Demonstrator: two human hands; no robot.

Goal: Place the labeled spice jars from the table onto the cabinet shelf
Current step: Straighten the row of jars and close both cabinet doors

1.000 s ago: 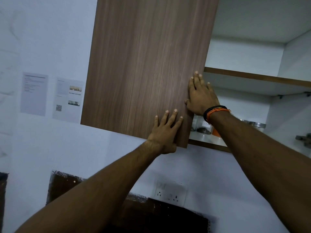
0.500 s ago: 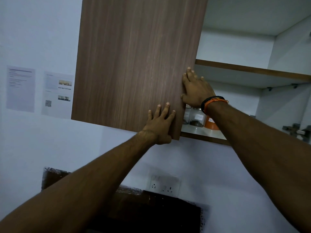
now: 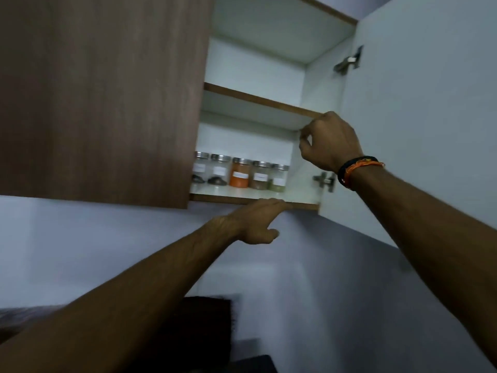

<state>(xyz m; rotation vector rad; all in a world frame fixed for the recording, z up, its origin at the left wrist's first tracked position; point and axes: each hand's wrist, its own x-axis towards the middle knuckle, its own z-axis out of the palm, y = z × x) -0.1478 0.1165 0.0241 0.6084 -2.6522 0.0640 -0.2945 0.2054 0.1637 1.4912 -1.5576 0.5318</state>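
Note:
Several glass spice jars (image 3: 240,173) with steel lids and white labels stand in a row on the lower cabinet shelf (image 3: 301,196); one holds orange powder. The brown left door partly hides the leftmost jar. My left hand (image 3: 258,222) reaches up below the shelf's front edge, fingers stretched out and touching its underside, holding nothing. My right hand (image 3: 330,141), with a black and orange wristband, hovers at the right end of the upper shelf (image 3: 263,102), fingers curled in, with nothing in it.
The brown left cabinet door (image 3: 102,98) is closed. The white right door (image 3: 430,103) stands open, with metal hinges (image 3: 325,180) on its inner side. Nothing stands on the visible part of the upper shelf. Below is a pale wall.
Both hands have left the brown left door. The view swung right; my left hand dropped under the shelf edge and my right hand moved right toward the open door.

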